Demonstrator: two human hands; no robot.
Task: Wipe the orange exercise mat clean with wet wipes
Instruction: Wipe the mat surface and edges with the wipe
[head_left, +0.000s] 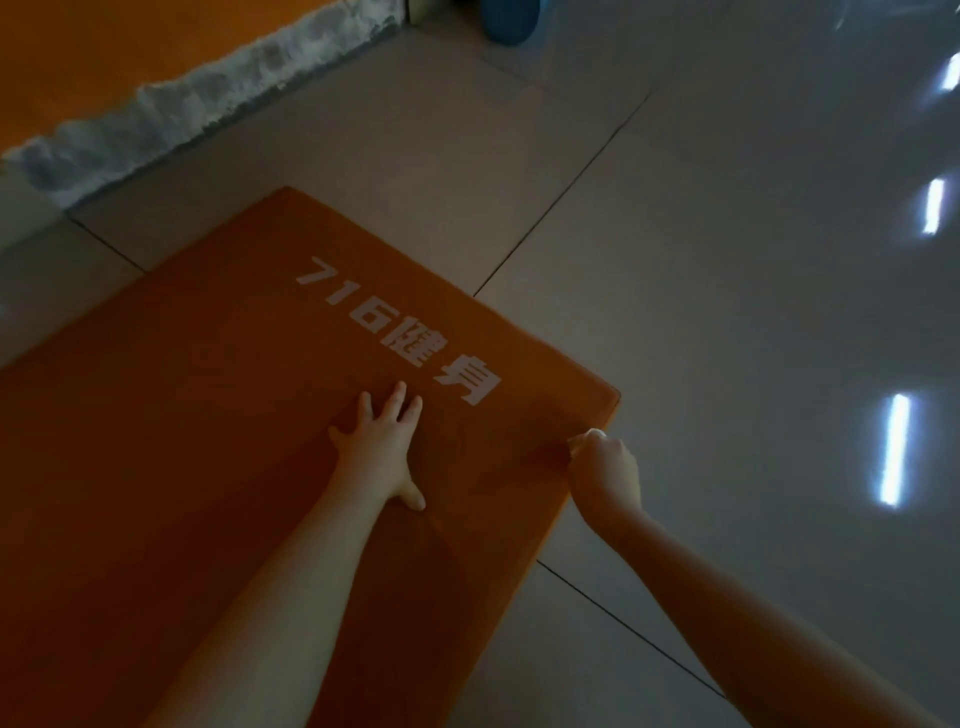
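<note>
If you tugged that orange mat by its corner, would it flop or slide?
Probably flops: the orange mat looks thin and lies flat. It may slide on the glossy tiled floor, though the left hand pressing flat likely pins it.

An orange mat (182, 467) lies flat on the glossy grey tiled floor (727, 338).

White print reading "716健身" is carried on the orange mat (208, 467), near its far edge, around the frame's centre.
</note>
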